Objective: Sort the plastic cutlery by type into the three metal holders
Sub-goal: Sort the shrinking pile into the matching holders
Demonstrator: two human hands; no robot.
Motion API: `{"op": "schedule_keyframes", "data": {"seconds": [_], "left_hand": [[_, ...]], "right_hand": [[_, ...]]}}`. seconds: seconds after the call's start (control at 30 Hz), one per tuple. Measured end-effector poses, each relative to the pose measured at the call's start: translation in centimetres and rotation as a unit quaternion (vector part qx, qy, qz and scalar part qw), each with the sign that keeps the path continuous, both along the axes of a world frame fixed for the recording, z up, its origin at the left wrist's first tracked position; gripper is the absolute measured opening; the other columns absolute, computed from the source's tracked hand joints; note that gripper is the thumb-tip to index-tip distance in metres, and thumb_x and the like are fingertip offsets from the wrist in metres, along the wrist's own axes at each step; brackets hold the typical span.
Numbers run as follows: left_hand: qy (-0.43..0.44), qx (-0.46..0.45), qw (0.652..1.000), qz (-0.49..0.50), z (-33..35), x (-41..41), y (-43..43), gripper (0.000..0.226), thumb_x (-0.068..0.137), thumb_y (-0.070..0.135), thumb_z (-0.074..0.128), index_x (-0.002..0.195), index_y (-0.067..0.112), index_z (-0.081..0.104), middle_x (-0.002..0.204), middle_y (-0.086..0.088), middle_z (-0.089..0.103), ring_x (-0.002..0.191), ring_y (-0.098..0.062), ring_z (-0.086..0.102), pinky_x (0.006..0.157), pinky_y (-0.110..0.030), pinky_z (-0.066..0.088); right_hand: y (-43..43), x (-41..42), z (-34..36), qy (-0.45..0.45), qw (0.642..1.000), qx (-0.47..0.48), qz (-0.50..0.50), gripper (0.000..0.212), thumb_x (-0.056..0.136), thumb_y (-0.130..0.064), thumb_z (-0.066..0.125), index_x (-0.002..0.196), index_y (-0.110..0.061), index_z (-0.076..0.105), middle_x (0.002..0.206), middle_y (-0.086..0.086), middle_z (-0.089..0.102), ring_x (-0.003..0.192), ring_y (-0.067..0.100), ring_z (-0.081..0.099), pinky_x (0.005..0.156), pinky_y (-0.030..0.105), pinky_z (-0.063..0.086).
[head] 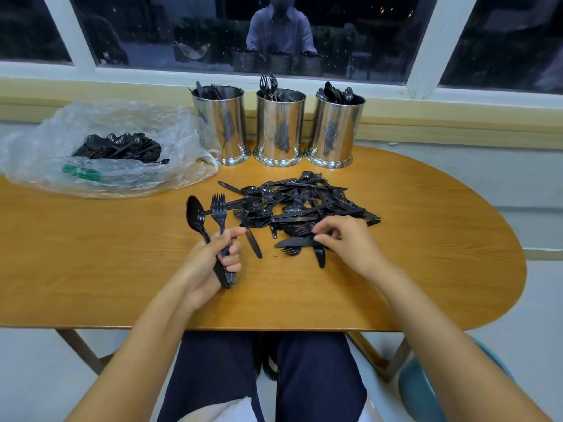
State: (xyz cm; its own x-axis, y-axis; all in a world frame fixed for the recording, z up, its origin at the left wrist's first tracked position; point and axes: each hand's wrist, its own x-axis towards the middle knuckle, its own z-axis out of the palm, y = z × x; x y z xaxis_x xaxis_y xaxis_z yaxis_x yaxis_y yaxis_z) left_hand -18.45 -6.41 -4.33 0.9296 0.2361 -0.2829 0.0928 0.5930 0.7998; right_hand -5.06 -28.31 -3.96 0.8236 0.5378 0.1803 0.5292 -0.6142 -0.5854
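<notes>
Three shiny metal holders sit in a row at the back of the wooden table (pixel 91 269), close under the window (pixel 243 32). The left holder (pixel 220 123) has what look like knives in it, though they're dark and hard to make out. The middle holder (pixel 280 126) has forks poking up, and the right holder (pixel 333 129) has spoons. Off to the left there's a clear plastic bag (pixel 100 147) lying open with a heap of black cutlery inside, too many to count.

The loose pile of cutlery (pixel 304 202) is in the middle of the table, just in front of the holders, all tangled up.

The left hand (pixel 210 260) is closed around a bunch of handles, with one spoon (pixel 196 219) and one fork (pixel 218 213) sticking up out of the fist. The right hand (pixel 344 242) is at the near edge of the pile, fingertips pinched together at the end of a knife (pixel 294 242) lying flat on the table.

The table has a rounded end on the right. It's dark outside, and the glass shows a reflection of the person.
</notes>
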Motion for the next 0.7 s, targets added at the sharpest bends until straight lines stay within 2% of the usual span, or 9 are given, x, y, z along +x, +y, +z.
{"op": "schedule_keyframes", "data": {"seconds": [0.1,0.17,0.3,0.4,0.47,0.53,0.63,0.7], "left_hand": [[0.005,-0.005,1.0,-0.002,-0.1,-0.1,-0.5,0.026,0.105,0.017,0.037,0.114,0.004,0.057,0.062,0.002,0.044,0.047,-0.005,0.036,0.042,-0.018,0.034],[0.007,-0.006,1.0,-0.004,-0.1,-0.2,-0.6,0.026,0.105,0.017,0.037,0.114,0.004,0.058,0.062,0.001,0.044,0.047,-0.005,0.036,0.042,-0.018,0.035],[0.004,0.002,1.0,0.002,-0.1,-0.5,-0.4,0.026,0.105,0.017,0.037,0.111,0.005,0.059,0.064,0.001,0.044,0.048,-0.006,0.037,0.043,-0.019,0.037],[0.001,0.006,1.0,0.011,-0.2,-0.6,-0.4,0.025,0.105,0.017,0.039,0.108,0.006,0.061,0.069,-0.001,0.048,0.051,-0.007,0.04,0.046,-0.02,0.04],[0.001,0.019,1.0,0.014,-0.1,-0.6,-0.6,0.024,0.104,0.018,0.041,0.106,0.007,0.062,0.074,-0.002,0.053,0.057,-0.009,0.045,0.051,-0.022,0.044],[0.002,0.045,0.999,0.021,0.2,-0.7,-0.8,0.024,0.104,0.02,0.042,0.105,0.009,0.064,0.078,-0.003,0.061,0.063,-0.01,0.054,0.058,-0.023,0.05],[-0.009,0.055,0.997,0.046,0.6,-0.5,-1.0,0.025,0.103,0.02,0.043,0.103,0.008,0.065,0.09,-0.007,0.072,0.078,-0.014,0.069,0.077,-0.029,0.056],[-0.02,0.059,0.997,0.052,0.8,-0.3,-1.2,0.026,0.103,0.019,0.042,0.106,0.007,0.064,0.102,-0.013,0.074,0.092,-0.02,0.072,0.089,-0.035,0.054]], "right_hand": [[0.5,-0.6,-0.3,-0.057,0.995,-0.083,-0.002,0.025,0.089,-0.028,0.068,0.114,-0.027,0.066,0.104,-0.012,0.063,0.102,0.01,0.048,0.075,0.026,0.041],[0.8,-0.8,-0.3,-0.096,0.987,-0.133,0.0,0.029,0.091,-0.03,0.066,0.12,-0.025,0.064,0.11,-0.008,0.063,0.11,0.013,0.045,0.076,0.027,0.042],[0.9,-0.6,-0.4,-0.175,0.969,-0.173,0.027,0.027,0.097,-0.028,0.057,0.122,-0.022,0.064,0.11,-0.005,0.064,0.108,0.016,0.047,0.073,0.025,0.039],[0.9,-0.1,-0.8,-0.224,0.958,-0.178,0.023,0.025,0.098,-0.026,0.054,0.119,-0.02,0.066,0.107,-0.004,0.068,0.104,0.017,0.049,0.077,0.028,0.041],[1.0,0.4,-0.9,-0.203,0.975,-0.09,-0.025,0.02,0.096,-0.025,0.059,0.112,-0.021,0.069,0.101,-0.005,0.069,0.1,0.014,0.049,0.077,0.029,0.043],[1.1,0.8,0.1,-0.127,0.986,0.082,-0.073,0.012,0.092,-0.023,0.064,0.102,-0.023,0.07,0.098,-0.01,0.068,0.1,0.012,0.052,0.08,0.029,0.044],[0.9,0.6,3.2,0.011,0.937,0.33,-0.11,0.007,0.091,-0.016,0.065,0.092,-0.022,0.066,0.086,-0.013,0.063,0.082,0.002,0.056,0.074,0.021,0.045],[0.8,0.0,5.1,0.127,0.906,0.396,-0.073,0.008,0.091,-0.012,0.064,0.096,-0.019,0.063,0.082,-0.008,0.066,0.072,0.0,0.06,0.068,0.017,0.048]]}}
